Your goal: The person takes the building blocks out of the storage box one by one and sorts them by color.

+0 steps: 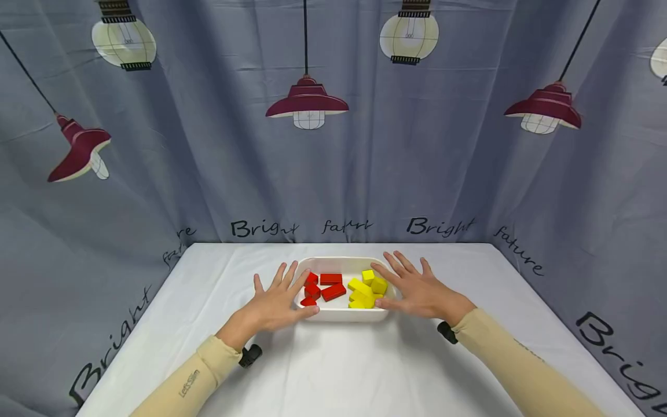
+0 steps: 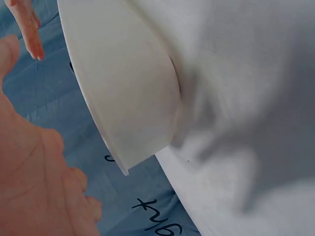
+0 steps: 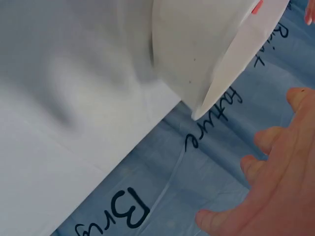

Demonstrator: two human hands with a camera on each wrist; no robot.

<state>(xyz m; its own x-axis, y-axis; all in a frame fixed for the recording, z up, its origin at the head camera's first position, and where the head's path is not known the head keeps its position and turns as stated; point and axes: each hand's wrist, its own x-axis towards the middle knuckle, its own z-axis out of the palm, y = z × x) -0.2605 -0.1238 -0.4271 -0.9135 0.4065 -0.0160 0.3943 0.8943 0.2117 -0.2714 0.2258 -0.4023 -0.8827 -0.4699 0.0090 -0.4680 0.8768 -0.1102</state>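
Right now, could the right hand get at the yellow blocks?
Probably yes: the right hand hovers spread and empty at the right end of the white tray, close to the yellow blocks. The tray has no lid, and nothing seems to block the way.

White tray (image 3: 194, 49) above, right hand (image 3: 283, 182) below

The tray's outer wall spans the upper middle, a red piece (image 3: 257, 7) near the top edge. The hand's fingers (image 3: 268, 139) spread at lower right, apart from the tray. White surface (image 3: 64, 172) fills the left; lettered blue curtain (image 3: 206, 167) lies behind.
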